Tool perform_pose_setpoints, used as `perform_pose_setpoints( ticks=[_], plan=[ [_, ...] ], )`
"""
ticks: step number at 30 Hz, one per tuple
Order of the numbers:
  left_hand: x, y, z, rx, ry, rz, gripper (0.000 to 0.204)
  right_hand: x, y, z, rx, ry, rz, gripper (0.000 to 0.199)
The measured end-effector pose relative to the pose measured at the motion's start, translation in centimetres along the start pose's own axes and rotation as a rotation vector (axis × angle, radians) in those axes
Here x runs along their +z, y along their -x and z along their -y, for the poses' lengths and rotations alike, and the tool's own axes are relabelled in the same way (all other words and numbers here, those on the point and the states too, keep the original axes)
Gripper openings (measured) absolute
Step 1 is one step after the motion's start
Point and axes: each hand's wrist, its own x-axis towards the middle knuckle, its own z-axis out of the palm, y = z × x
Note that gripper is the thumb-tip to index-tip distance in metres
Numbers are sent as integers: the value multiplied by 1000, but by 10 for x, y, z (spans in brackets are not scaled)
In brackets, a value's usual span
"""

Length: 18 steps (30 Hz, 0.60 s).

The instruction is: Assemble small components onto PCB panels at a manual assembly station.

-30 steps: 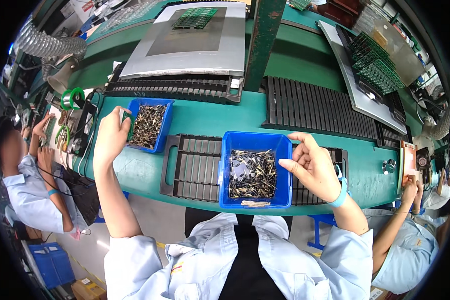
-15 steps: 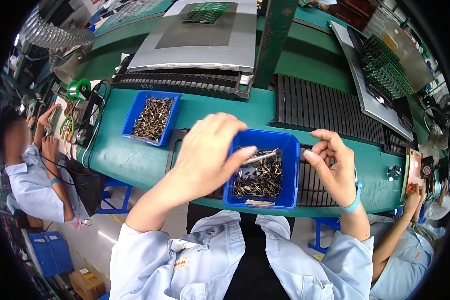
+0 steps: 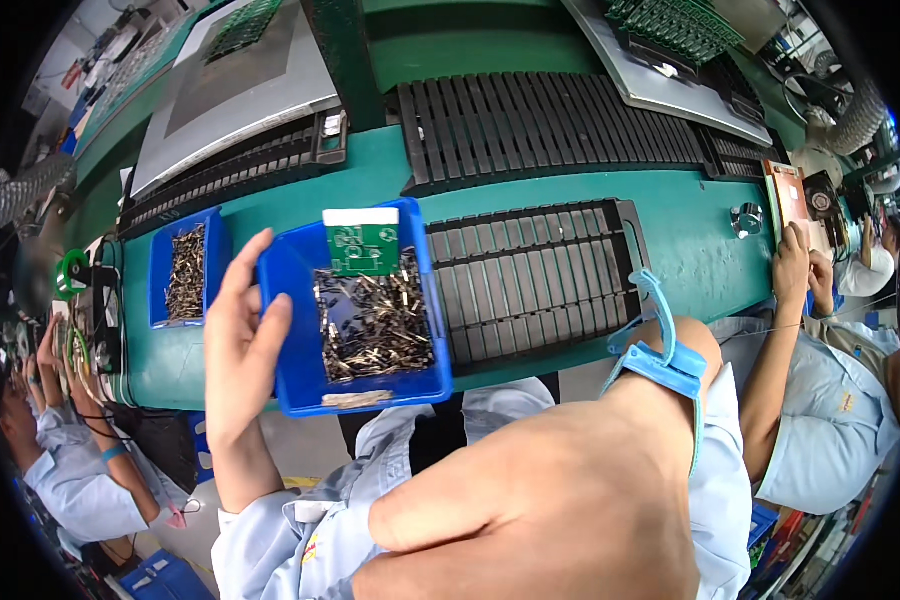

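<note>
A blue bin (image 3: 300, 385) full of small metal-legged parts (image 3: 380, 330) sits at the table's near edge, over the left part of a black slotted rack (image 3: 530, 285). A green circuit board (image 3: 365, 248) with a white top strip stands at the bin's far end. My left hand (image 3: 238, 350) is at the bin's left side, thumb and forefinger apart, the thumb overlapping the bin's wall. Whether it presses on the wall is unclear. Large in the foreground, my right hand (image 3: 540, 510) is raised close to the camera, back of the hand showing and most fingers hidden.
Another blue bin (image 3: 215, 270) of similar parts stands at the left. Along the back lie a long black slotted rack (image 3: 550, 130) and grey panels (image 3: 260, 90) bearing green boards. Co-workers sit at both sides; the right one's hands (image 3: 795, 265) are at an orange-brown board.
The view has turned right. The near bin now covers the rack's left part. My right hand has come up toward the camera. A pale strip by my left thumb earlier; now the board stands in the bin.
</note>
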Motion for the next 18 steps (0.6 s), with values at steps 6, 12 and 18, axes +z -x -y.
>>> perform_pose_setpoints(
  ticks=[6, 12, 18],
  plan=[
    [-90, 32, -11, 126, -22, -273, 47, -4, -4, 5, -16, -18, 31, 13],
    [-173, 53, 16, 195, -266, -515, 50, -14, -6, 8, -37, -11, 67, 12],
    [-121, 31, -6, 85, -133, -368, 47, -24, -18, 0, -139, -18, 126, 14]
  ],
)
